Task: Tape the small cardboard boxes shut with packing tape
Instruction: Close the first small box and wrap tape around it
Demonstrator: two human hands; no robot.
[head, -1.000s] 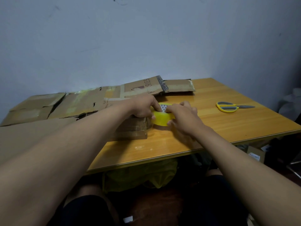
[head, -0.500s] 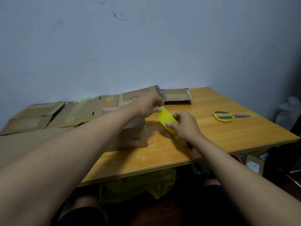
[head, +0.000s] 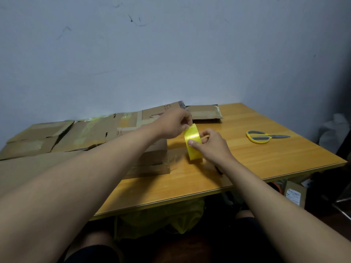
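A yellow roll of packing tape (head: 193,143) stands on edge above the wooden table (head: 256,158). My right hand (head: 210,147) grips the roll, thumb on its outer face and fingers curled round it. My left hand (head: 174,123) pinches the tape at the roll's top edge. Just left of the roll sits a small closed cardboard box (head: 153,158), partly hidden behind my left forearm.
Yellow-handled scissors (head: 262,137) lie on the table to the right. Flattened cardboard sheets (head: 62,133) cover the table's left and back, with a flat piece (head: 205,112) at the back. Under the table are a yellow bag (head: 161,217) and a small labelled box (head: 294,194).
The tape roll was lifted off the table beside the box and turned upright. My left hand left the box top and now pinches the roll's upper edge.
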